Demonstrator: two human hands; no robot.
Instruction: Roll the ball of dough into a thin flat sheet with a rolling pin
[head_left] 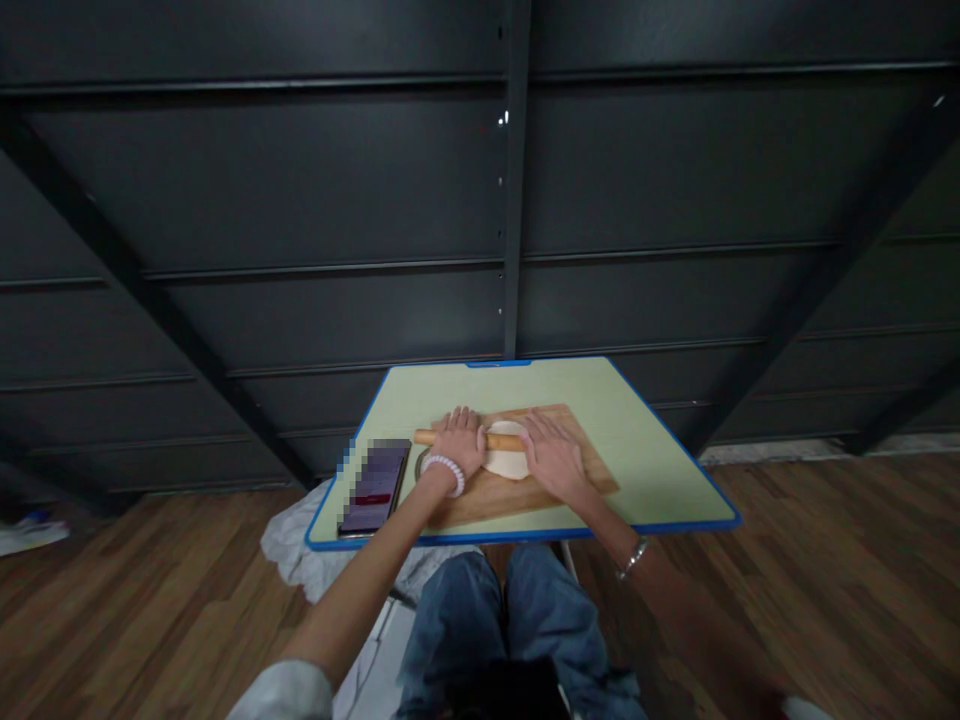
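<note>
Left hand: the left hand (461, 447) lay flat over the pin's left part, fingers stretched forward, palm on the wood rather than fist closed round it.
Right hand: the right hand (555, 455) lay likewise over the other end, fingers extended, seemingly so that the load was shared evenly.
Rolling pin: the rolling pin (504, 441) ran crosswise under both hands, its left tip poking out past the left one.
Dough: the dough (508, 463), a pale flat round, sat beneath the pin between the hands, where the bare middle of the wood could bear on it.
Left wrist: a beaded bracelet (453, 468) circled it; a small dark rim beside it was too covered to name.
Board: the wooden board (487, 503) lay under the dough, probably to keep it off the tabletop.
Phone: the phone (379, 480) lay left of the board, apart from the pin, perhaps for easy viewing.
Table: the blue-edged table (660, 490) stood over the person's knees, within reach of both arms.
</note>
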